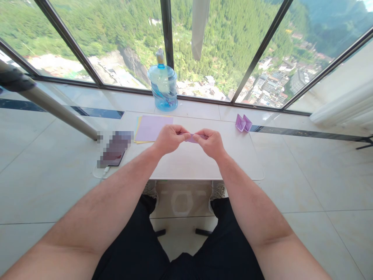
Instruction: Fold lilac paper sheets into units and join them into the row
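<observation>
Purple folded paper (191, 138), small and narrow, is showing between two bare hands above the middle of a low white rectangular table (186, 165); its visible part is running from side to side, its long axis seemingly lying along the line from one hand to the other, and neither hand is being nearer. The left hand (171, 138) is pinching one end between thumb and fingers; the right hand (210, 143) is pinching the other; the fingers are covering most of the paper, so its full shape is staying hidden, and whether it is touching the tabletop I cannot tell.

Just beyond the left hand, a flat stack of lilac, yellow and pale-blue paper sheets (154, 127) is lying near the far edge; two purple folded-paper pieces (243, 123) are standing by the far right corner; a dark, partly blurred phone (117, 149) is resting at the left edge; a clear blue plastic water bottle (163, 89) is standing past the far edge.
</observation>
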Demonstrator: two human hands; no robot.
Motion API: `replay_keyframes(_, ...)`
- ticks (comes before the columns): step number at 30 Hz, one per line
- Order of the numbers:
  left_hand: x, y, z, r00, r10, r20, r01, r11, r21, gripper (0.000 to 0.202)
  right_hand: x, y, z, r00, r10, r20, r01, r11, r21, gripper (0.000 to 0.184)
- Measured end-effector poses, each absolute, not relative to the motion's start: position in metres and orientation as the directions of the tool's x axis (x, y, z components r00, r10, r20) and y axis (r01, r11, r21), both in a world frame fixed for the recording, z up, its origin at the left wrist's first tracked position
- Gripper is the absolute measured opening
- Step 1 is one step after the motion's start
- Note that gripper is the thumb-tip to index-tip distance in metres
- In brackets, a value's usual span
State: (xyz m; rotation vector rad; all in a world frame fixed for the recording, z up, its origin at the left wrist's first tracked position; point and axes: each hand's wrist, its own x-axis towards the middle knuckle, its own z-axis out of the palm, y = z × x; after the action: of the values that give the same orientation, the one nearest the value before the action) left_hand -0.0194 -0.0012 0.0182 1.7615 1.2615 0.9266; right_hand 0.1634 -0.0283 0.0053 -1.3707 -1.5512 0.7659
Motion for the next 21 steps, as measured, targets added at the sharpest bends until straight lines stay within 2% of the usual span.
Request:
replay_keyframes(6, -0.016, -0.004, 0.021, 0.245, 0.963, 0.114, 0.418, -0.211, 0.884, 0.024, 0.16, -0.029, 0.009, 0.03, 0.979, 0.203, 0.452, 0.168, -0.876, 0.02)
replay_keyframes(13, -0.02, -0.003, 0.024, 0.261, 0.963, 0.067, 0.448, -0.183, 0.875, 0.024, 0.169, -0.026, 0.011, 0.018, 0.996, 0.089, 0.416, 0.073, -0.906, 0.024)
replay_keyframes(21, -0.022, 0.001, 0.021, 0.301, 0.952, 0.051, 0.469, -0.194, 0.862, 0.023, 0.174, -0.023, 0.009, 0.057, 0.995, 0.08, 0.463, 0.044, -0.885, 0.025)
